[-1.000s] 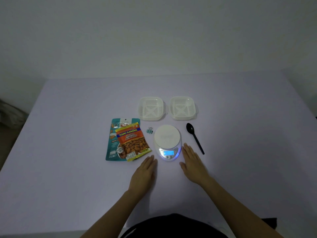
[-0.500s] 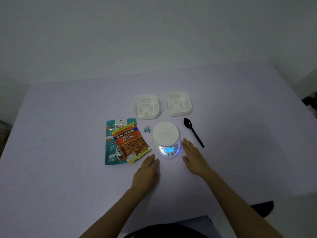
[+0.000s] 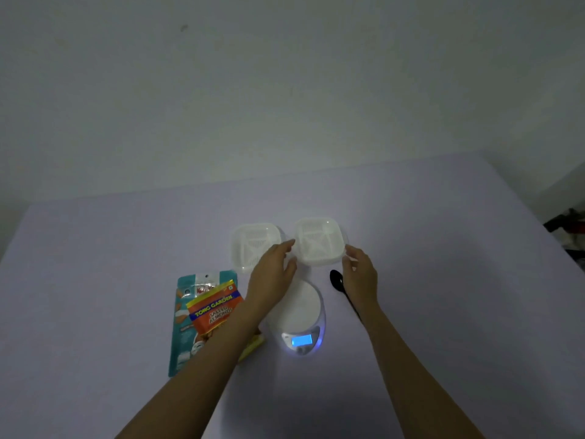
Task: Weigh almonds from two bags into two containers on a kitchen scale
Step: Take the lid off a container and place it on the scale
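Now L hand (image 3: 272,277), R hand (image 3: 361,274) touch right container (image 3: 318,239) edges; grip unclear.

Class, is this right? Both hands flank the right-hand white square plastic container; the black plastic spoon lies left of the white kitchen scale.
No: the head view shows the black plastic spoon right of the white kitchen scale. Left hand and right hand flank that white container.

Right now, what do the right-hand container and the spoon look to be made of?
The right container: likely thin plastic, translucent white, matte; the ribbed base grid shows through. The spoon: black, probably plastic, with a slight sheen on its bowl.
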